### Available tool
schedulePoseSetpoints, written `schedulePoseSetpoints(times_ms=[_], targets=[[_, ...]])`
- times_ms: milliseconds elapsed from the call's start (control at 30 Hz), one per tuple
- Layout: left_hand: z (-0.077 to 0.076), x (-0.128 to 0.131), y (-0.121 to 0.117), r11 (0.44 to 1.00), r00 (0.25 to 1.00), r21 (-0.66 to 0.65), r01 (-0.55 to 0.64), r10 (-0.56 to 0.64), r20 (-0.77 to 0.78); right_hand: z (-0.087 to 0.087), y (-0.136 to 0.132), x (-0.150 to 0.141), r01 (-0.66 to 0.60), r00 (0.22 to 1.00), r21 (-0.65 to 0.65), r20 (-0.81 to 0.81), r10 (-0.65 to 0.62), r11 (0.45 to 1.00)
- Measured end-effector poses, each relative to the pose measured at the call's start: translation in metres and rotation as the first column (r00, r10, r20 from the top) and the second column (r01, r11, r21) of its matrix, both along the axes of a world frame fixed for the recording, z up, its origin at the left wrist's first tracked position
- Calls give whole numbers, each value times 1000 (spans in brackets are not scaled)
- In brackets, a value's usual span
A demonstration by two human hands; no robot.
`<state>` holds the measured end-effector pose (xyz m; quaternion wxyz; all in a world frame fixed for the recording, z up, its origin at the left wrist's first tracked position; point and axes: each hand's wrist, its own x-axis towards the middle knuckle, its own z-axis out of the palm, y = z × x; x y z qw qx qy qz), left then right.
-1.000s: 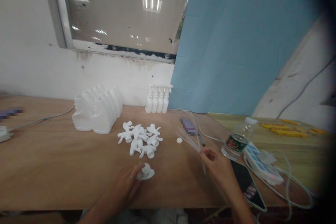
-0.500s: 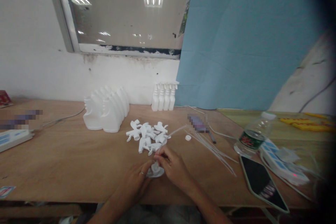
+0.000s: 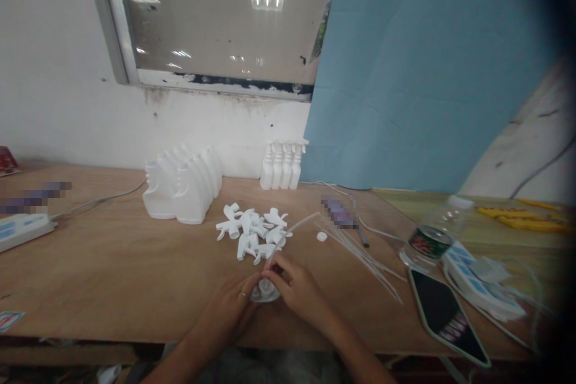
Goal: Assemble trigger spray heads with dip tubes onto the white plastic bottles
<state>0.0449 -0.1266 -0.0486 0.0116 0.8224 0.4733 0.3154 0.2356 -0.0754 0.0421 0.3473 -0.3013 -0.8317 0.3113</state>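
Note:
Near the front edge of the table, my left hand (image 3: 231, 306) is closed around the side of a white plastic bottle (image 3: 265, 295), seen from above and partly covered by my fingers. My right hand (image 3: 299, 291) pinches a thin clear plastic tube (image 3: 270, 260) just above the bottle. Both sets of fingertips meet there, so where the tube's lower end sits is hidden. Just beyond my hands lies a pile of white spray trigger heads (image 3: 254, 231). More clear tubes (image 3: 366, 258) lie in a loose bundle to the right.
White bottles (image 3: 184, 186) stand in rows at the back left, and several with trigger heads (image 3: 281, 167) by the wall. On the right are a small white cap (image 3: 321, 236), a pen (image 3: 363, 236), a water bottle (image 3: 432, 240), a phone (image 3: 447, 318) and a power strip (image 3: 483, 282).
The view has shifted slightly. My hands keep nearly the same grip on the bottle and tube, with only a small shift of the fingers.

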Motion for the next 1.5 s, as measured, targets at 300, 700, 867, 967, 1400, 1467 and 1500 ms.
schedulePoseSetpoints(times_ms=[300, 700, 867, 967, 1400, 1467, 1500], targets=[[-1, 1, 1, 994, 993, -105, 27, -15, 113, -18, -2, 4, 52, 994, -48, 102, -47, 998], [3, 1, 1, 972, 985, -234, 5, 36, 171, -23, 8, -4, 15, 998, -65, 58, -12, 998], [2, -2, 0, 967, 961, -253, 36, 36, 273, -26, 4, 5, 30, 997, 30, -66, -28, 999], [9, -3, 1, 963, 921, -270, -2, 107, 375, -29, -1, 16, 14, 998, 247, -69, 3, 969], [112, -64, 50, 938, 853, 74, -338, 272, 447, -41, 8, 44, 177, 984, 711, -118, -133, 680], [130, -99, 77, 723, 732, 246, -646, 494, 470, -43, 11, 48, 284, 952, 614, -273, -139, 737], [136, -114, 89, 617, 657, 262, -742, 595, 462, -44, 12, 48, 326, 927, 546, -343, -149, 772]])
